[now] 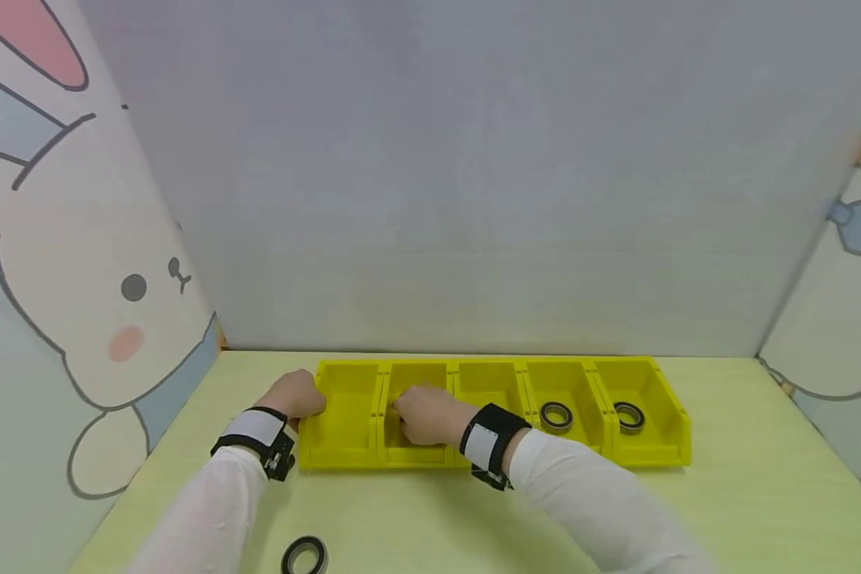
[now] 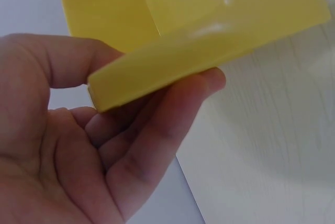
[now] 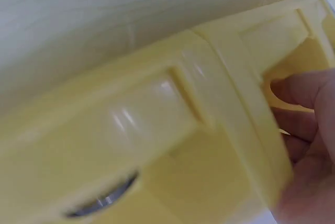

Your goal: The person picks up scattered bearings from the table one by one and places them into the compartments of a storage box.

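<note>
A row of joined yellow bins (image 1: 638, 457) stands on the table. At its left end my left hand (image 1: 297, 395) grips the outer wall; in the left wrist view, the thumb and fingers lie on opposite sides of that yellow wall (image 2: 209, 46). My right hand (image 1: 430, 416) reaches into the second bin from the left with its fingers bent. In the right wrist view, a divider (image 3: 235, 98) partly covers the fingers of the right hand (image 3: 309, 124), so whether they hold anything is hidden. Ring-shaped bearings (image 1: 556, 417) lie in the two rightmost bins.
Another bearing (image 1: 304, 556) lies on the pale table (image 1: 373, 518) near the front edge of view. Part of a metal ring (image 3: 104, 199) shows inside a bin in the right wrist view. A grey wall (image 1: 473, 199) rises behind; cartoon-printed panels (image 1: 136, 335) flank the table.
</note>
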`<state>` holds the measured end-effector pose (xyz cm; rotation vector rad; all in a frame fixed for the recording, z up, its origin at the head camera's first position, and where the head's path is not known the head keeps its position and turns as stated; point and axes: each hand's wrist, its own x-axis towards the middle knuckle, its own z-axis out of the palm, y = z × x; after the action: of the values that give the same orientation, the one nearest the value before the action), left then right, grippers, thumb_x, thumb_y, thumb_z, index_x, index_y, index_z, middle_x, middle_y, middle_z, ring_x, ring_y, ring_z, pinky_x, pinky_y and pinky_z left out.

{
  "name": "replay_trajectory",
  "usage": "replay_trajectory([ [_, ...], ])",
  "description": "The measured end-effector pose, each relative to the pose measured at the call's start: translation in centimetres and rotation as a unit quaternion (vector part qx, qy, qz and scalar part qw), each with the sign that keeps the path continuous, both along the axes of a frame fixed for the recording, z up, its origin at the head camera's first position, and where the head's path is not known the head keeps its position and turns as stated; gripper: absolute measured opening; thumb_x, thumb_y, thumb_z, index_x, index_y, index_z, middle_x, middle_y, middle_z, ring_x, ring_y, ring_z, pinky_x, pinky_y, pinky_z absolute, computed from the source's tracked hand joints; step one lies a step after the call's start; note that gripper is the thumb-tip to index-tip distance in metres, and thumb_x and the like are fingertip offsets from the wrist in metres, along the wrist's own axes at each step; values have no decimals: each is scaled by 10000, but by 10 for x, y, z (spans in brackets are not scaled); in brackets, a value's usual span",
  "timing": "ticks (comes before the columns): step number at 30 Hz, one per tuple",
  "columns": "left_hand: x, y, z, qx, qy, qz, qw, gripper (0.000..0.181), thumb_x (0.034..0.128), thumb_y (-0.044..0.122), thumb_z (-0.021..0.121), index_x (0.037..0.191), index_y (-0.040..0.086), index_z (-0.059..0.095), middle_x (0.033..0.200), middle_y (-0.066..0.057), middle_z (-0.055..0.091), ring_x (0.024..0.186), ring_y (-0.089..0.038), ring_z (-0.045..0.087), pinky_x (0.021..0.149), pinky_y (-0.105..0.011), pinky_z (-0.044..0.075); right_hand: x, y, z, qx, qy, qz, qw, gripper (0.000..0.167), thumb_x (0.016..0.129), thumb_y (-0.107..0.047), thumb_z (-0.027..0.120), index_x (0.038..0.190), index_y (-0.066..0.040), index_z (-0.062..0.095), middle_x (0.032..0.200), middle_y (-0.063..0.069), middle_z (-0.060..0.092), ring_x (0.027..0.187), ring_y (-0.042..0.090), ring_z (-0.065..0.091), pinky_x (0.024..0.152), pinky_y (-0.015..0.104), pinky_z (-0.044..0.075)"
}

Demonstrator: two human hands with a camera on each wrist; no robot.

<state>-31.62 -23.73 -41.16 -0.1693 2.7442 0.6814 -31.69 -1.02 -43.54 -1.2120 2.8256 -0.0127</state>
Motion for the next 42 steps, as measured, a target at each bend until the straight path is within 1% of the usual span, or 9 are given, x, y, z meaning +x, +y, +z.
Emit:
replay_trajectory([
  [4,0,2,0,10,-56,34,10000,154,806,51,518,917,-55,531,768,-125,553,575,-211,594,512,-298,546,14,5,29,97,602,412,9973,333,930,-214,562,1242,-102,588,1093,25,665,940,149,643,1018,399,431],
  [7,-1,2,1,-32,-54,-72,10000,140,806,52,513,897,-52,537,745,-118,559,557,-204,595,509,-295,544,31,5,50,173,847,729,9936,518,937,-317,550,1416,-167,422,1347,32,537,1180,199,555,1049,433,395],
  [10,-2,0,1,6,-35,-210,9998,123,797,43,499,867,-47,546,729,-114,576,543,-195,608,515,-308,552,53,0,55,241,766,1111,9906,670,919,-505,497,1495,-292,229,1518,21,310,1368,254,347,1085,549,294],
  [14,-3,-4,1,200,-101,-247,9994,108,774,17,491,840,-43,552,753,-136,605,570,-217,639,527,-325,561,82,-8,38,318,258,1697,9846,782,860,-685,402,1469,-458,-33,1584,-38,-69,1458,263,-11,1093,637,151],
  [18,-3,-6,2,331,-193,-203,9991,119,767,6,493,855,-53,548,784,-156,608,620,-243,659,544,-335,567,97,-15,14,338,-75,2185,9752,774,864,-687,381,1439,-490,-99,1549,-101,-198,1424,207,-193,1113,615,91],
  [26,-7,-10,4,269,-360,-79,9990,194,782,4,492,954,-77,528,860,-171,598,674,-257,653,584,-348,575,108,-47,-14,340,-872,2670,9591,760,901,-600,415,1453,-471,-91,1521,-156,-240,1414,150,-216,1146,548,62],
  [32,-8,-11,3,320,-409,-55,9986,207,780,10,490,964,-80,522,850,-160,592,650,-241,649,589,-351,577,111,-65,-23,567,-862,2741,9561,732,922,-588,383,1447,-464,-113,1515,-159,-249,1416,163,-210,1151,527,55],
  [37,-7,-11,6,314,-409,-88,9986,206,790,14,484,968,-84,522,839,-146,578,642,-224,632,622,-362,579,109,-73,-25,944,-616,2639,9580,753,900,-614,378,1430,-481,-140,1509,-161,-270,1416,177,-216,1159,492,82],
  [42,-6,-11,5,353,-427,-72,9984,208,793,12,479,973,-86,517,848,-149,569,652,-233,632,619,-356,578,106,-76,-30,1074,-1050,2669,9519,767,902,-586,425,1454,-460,-92,1527,-151,-227,1429,178,-175,1168,422,110],
])
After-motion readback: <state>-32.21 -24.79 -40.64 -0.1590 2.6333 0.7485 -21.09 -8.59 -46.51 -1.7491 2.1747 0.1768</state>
